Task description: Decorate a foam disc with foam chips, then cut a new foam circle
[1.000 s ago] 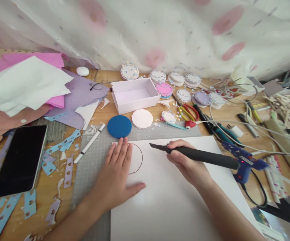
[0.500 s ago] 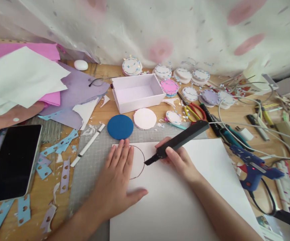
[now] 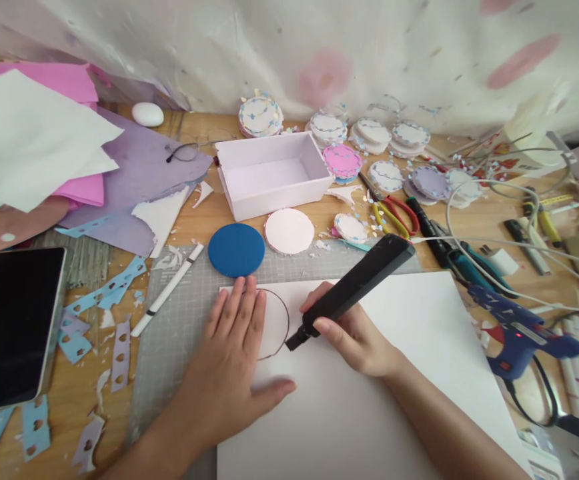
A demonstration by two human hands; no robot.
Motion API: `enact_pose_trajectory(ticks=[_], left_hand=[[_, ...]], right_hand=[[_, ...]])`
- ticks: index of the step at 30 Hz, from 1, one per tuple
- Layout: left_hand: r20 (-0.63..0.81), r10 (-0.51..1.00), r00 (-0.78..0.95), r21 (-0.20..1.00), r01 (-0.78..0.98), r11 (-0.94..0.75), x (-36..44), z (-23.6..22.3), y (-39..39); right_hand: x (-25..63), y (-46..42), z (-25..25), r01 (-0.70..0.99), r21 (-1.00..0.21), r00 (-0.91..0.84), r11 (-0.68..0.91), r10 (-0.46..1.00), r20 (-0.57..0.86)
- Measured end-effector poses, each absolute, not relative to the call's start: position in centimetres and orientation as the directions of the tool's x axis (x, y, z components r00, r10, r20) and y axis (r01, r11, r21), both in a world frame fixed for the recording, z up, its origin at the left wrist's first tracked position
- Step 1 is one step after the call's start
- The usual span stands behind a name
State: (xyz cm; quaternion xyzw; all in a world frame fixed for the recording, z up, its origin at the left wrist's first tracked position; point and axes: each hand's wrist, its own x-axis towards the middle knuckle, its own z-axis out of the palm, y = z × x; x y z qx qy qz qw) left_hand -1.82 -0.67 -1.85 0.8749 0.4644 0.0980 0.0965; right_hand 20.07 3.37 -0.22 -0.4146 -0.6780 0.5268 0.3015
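Note:
A large white board [image 3: 339, 413] lies over a grey cutting mat, with a dark circle outline [image 3: 288, 310] near its upper left corner. My left hand [image 3: 234, 360] rests flat on the board, fingers outstretched across the left part of the circle. In my right hand [image 3: 349, 337] is a black corded handheld cutter [image 3: 354, 283], gripped with the thumb along its side. Its wide flat tip meets the circle's lower right edge. Just beyond my left fingertips sit a blue disc [image 3: 236, 249] and a white disc [image 3: 289, 231].
Behind the discs stands an open white box [image 3: 274, 177]. Several decorated round stacks [image 3: 369, 135] line the back. Pliers [image 3: 394, 217], a blue glue gun [image 3: 524, 333] and loose white cables crowd the right. A tablet [image 3: 14, 327], paper scraps and a white stick [image 3: 169, 290] lie left.
The cutter's tip has moved down along the circle's right edge, and its handle has tilted steeper. My left hand stays flat on the board. The view has shifted slightly.

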Motion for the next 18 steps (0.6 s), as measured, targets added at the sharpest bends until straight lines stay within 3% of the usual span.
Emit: enact_pose_trajectory(ticks=[7,18], left_hand=[[0.087,0.833,0.546,0.259,0.795,-0.548,-1.77,-1.86,-0.75],[0.073,0.833,0.549,0.264,0.795,-0.547,-1.77,-1.96,-0.67]], right_hand=[[19.90,3.22,-0.21,0.277,-0.954,-0.478,0.119,0.878,-0.029],[19.49,2.89,-0.31,0.274,-0.962,-0.459,0.008,0.880,-0.124]])
